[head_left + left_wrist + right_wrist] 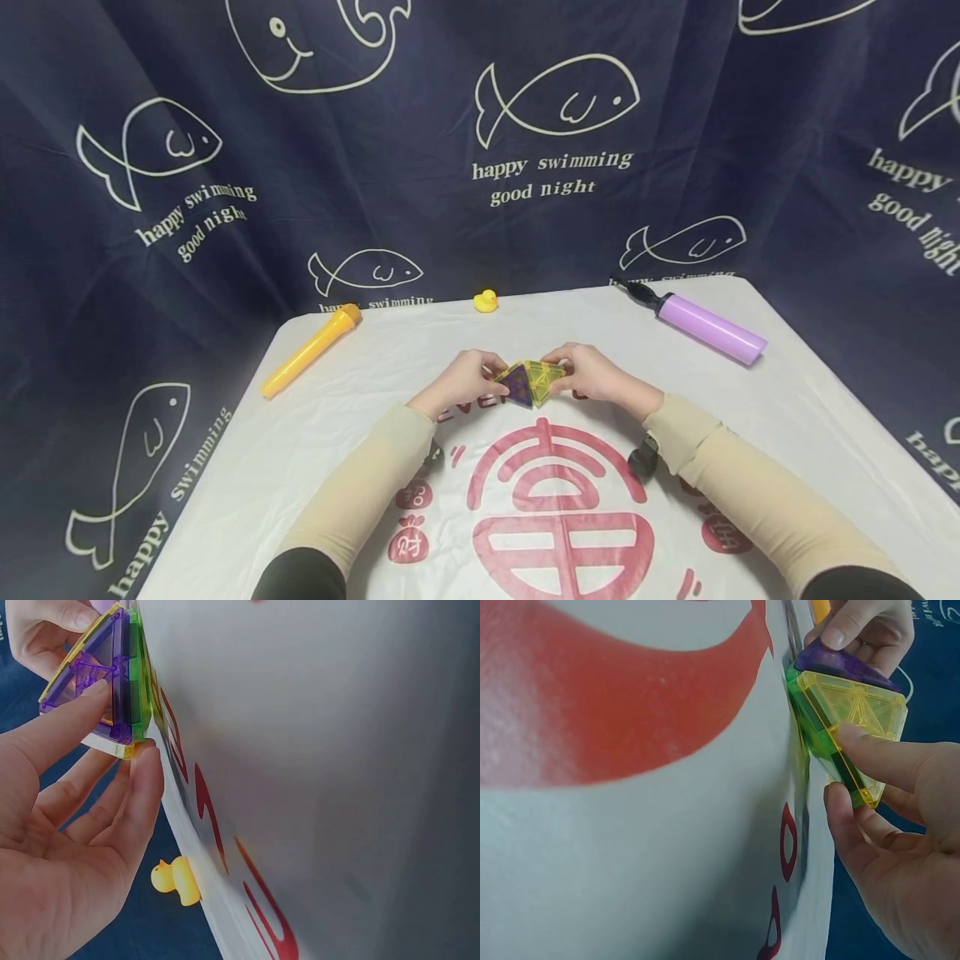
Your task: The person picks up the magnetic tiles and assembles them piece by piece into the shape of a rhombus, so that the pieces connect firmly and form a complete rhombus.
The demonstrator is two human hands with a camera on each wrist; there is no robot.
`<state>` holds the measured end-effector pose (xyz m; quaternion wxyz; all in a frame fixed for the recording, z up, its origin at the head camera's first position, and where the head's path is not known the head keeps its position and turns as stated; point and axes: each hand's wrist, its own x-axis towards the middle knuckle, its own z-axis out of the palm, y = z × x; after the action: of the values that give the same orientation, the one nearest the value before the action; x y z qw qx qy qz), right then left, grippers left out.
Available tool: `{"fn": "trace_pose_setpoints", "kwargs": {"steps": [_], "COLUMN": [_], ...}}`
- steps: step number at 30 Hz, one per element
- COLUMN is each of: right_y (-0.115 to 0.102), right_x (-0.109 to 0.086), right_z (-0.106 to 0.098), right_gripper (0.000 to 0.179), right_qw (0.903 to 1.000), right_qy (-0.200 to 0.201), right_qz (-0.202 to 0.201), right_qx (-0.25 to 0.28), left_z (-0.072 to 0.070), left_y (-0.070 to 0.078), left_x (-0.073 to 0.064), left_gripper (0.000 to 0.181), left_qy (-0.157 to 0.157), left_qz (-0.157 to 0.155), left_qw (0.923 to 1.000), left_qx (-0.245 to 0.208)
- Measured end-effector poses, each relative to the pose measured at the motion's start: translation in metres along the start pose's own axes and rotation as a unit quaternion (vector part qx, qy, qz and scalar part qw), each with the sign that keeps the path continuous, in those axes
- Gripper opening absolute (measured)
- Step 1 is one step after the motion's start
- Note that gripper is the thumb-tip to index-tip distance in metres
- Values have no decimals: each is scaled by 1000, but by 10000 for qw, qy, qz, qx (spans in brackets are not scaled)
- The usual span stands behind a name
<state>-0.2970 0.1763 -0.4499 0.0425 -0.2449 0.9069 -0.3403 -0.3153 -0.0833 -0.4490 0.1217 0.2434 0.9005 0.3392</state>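
Between both hands, just over the white tablecloth, is a small structure of translucent magnetic tiles. A purple triangle tile faces the left hand, a yellow triangle tile faces the right, and green tile edges show underneath. The left hand pinches the purple side, thumb on its face and fingers behind. On the yellow side, the right hand grips likewise with thumb and fingers. The two hands hold the same structure from opposite ends. Its far side is hidden in the head view.
A yellow rubber duck sits at the table's back edge. An orange microphone-shaped toy lies at the back left, a purple hand pump at the back right. A dark blue curtain hangs behind the white tablecloth.
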Motion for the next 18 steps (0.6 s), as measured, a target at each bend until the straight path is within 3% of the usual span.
{"fn": "trace_pose_setpoints", "kwargs": {"steps": [18], "right_y": [-6], "right_x": [1], "right_z": [-5], "right_gripper": [42], "right_qw": [9999], "right_qy": [22], "right_qz": [-110], "right_qx": [-53], "left_z": [3], "left_y": [-4], "left_x": [7], "left_gripper": [26], "left_qy": [11], "left_qz": [168], "left_qw": [9998], "left_qx": [121]}}
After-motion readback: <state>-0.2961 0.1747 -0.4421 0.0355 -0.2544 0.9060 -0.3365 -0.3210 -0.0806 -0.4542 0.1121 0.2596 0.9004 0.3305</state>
